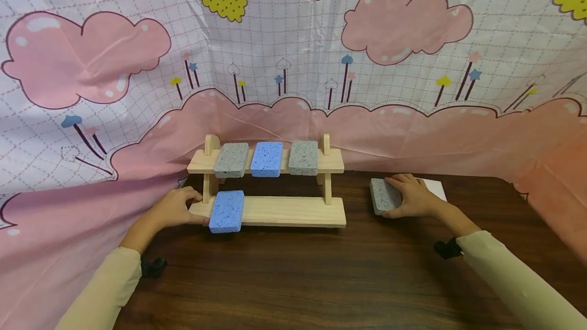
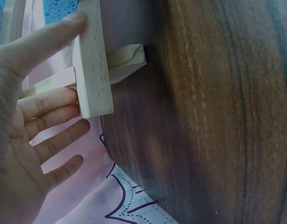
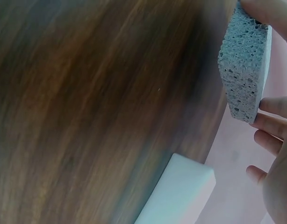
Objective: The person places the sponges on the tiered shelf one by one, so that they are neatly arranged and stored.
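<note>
"Where's the loose grey sponge [image 1: 384, 196]?"
"Over the table [image 1: 298, 279], right of the wooden rack [image 1: 293, 211]. The right hand [image 1: 410, 196] pinches it, thumb and fingertips spread its width. It looks light, firmish, probably crumbly; opposite edges suit a hold."
"And the left hand [image 1: 176, 208]?"
"Thumb and fingers pinch the rack's lower end, near a blue sponge [image 1: 228, 212]."
"Obstacles?"
"The rack's right post [image 1: 327, 189]; a white block [image 3: 181, 191] lies by the right hand."
</note>
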A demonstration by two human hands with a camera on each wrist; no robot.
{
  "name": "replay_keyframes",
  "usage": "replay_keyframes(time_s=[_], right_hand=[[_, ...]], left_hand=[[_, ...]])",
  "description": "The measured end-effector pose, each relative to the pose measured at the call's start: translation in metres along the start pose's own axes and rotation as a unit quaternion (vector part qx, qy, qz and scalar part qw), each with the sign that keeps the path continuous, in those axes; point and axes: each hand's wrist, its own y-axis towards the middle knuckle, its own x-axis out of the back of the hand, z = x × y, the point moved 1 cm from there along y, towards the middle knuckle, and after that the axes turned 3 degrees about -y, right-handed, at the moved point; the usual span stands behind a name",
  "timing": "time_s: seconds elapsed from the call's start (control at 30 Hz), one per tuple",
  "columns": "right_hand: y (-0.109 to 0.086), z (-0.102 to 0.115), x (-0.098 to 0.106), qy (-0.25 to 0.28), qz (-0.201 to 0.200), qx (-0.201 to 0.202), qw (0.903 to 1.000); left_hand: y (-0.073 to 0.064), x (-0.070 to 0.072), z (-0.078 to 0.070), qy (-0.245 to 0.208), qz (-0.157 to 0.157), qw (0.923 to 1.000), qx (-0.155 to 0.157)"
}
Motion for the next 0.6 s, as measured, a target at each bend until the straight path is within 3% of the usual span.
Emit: replay_keyframes(time_s=[0.6], right_hand=[[0.002,0.023,0.007,0.003,-0.029,0.027,0.9992]], left_hand=[[-0.001,0.001,0.0,-0.006,0.006,1.0,0.005]])
